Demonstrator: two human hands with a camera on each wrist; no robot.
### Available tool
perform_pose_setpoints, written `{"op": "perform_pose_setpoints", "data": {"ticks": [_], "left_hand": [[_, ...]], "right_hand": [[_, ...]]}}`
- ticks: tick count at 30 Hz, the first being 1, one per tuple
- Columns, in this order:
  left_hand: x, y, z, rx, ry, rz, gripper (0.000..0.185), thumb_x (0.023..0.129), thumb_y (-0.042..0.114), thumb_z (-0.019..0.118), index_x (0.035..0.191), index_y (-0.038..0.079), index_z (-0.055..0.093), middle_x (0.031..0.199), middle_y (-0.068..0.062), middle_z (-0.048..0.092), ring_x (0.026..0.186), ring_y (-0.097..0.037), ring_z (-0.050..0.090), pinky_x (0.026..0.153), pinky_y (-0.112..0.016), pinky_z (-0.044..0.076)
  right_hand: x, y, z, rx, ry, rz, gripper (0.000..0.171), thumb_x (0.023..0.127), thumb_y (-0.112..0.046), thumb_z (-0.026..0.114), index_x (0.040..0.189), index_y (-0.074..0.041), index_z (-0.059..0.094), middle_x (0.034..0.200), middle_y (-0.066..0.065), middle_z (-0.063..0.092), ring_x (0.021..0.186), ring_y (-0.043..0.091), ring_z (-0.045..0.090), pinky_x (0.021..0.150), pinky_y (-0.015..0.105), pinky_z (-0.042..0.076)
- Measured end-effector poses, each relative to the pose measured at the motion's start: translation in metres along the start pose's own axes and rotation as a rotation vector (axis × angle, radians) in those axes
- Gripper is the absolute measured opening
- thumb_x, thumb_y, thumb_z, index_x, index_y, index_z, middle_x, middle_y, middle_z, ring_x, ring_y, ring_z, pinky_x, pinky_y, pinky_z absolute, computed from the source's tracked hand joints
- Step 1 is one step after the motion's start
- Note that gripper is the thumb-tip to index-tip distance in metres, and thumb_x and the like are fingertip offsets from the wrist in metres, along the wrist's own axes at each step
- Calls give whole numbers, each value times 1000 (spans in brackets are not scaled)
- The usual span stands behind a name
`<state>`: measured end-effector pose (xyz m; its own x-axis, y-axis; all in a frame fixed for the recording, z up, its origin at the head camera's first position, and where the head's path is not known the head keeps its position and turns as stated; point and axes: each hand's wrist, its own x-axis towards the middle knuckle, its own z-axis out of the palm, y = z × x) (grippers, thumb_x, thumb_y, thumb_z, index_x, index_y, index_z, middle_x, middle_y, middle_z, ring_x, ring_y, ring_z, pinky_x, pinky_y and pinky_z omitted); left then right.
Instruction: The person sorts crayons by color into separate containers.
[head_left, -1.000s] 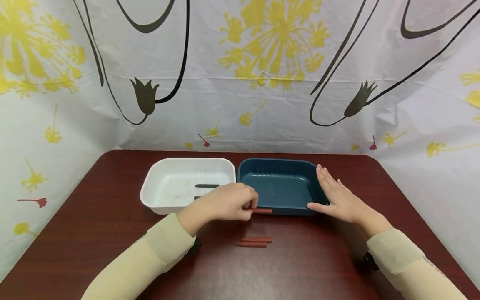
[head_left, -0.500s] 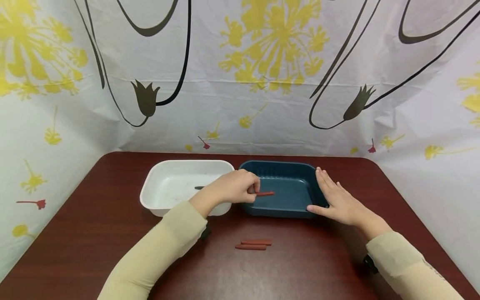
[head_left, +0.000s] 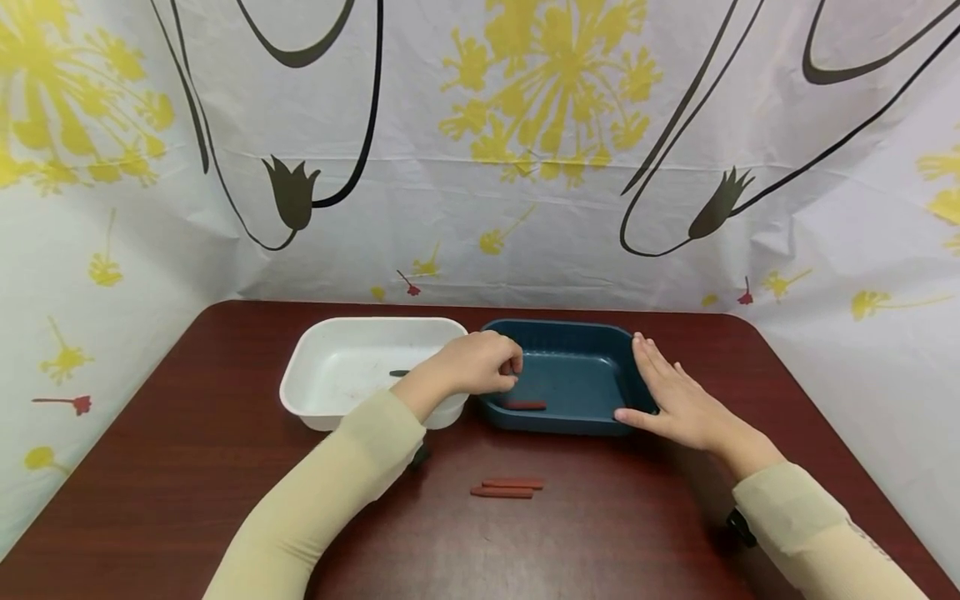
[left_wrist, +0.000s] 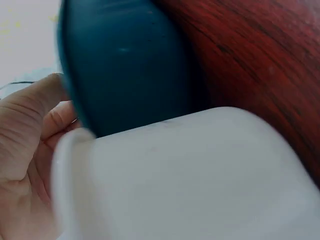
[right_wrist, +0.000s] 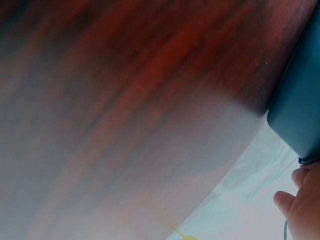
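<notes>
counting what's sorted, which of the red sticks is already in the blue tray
The single red stick lying on the floor of the blue tray, near its front wall, just below the left hand. The other two red sticks lie side by side on the table.

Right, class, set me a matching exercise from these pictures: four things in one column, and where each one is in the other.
Things:
1. blue tray
2. white tray
3. single red stick
4. pair of red sticks

Places:
a. bare table, near the person
b. inside the blue tray
c. left side of the table
d. against the right hand

Pairs: 1-d, 2-c, 3-b, 4-a
</notes>
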<state>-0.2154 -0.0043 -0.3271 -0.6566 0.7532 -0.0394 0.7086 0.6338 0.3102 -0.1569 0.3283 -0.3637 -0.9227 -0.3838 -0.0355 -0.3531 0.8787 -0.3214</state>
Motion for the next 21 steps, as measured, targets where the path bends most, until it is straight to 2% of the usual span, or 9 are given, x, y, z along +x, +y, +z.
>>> {"op": "perform_pose_setpoints", "data": {"ticks": [5,10,15,21], "left_hand": [[-20,10,-9,45,25,56,15,98,25,61,105,16,71,105,2,70,95,-13,63,81,-29,54],[-42,21,-16,78,56,87,15,98,27,62,106,17,71,107,2,69,98,-13,61,83,-29,53],[-58,28,-15,110,81,111,16,97,27,64,106,18,72,105,4,68,96,-11,60,81,-27,53],[-70,34,-9,129,121,161,13,95,26,65,102,18,72,99,6,67,91,-11,58,76,-25,53]], "right_hand": [[0,0,0,3,-1,2,110,90,-59,63,160,-6,-3,168,17,-1,155,36,-1,113,74,14],[0,1,0,3,-5,2,110,89,-59,63,159,-5,-3,168,18,0,155,37,-1,113,74,14],[0,1,0,-1,-5,1,110,90,-59,63,159,-5,-3,168,17,-1,155,37,-1,113,74,14],[0,1,-1,-3,-2,-4,110,90,-58,62,159,-5,-4,168,15,-4,155,37,-2,114,73,14]]}}
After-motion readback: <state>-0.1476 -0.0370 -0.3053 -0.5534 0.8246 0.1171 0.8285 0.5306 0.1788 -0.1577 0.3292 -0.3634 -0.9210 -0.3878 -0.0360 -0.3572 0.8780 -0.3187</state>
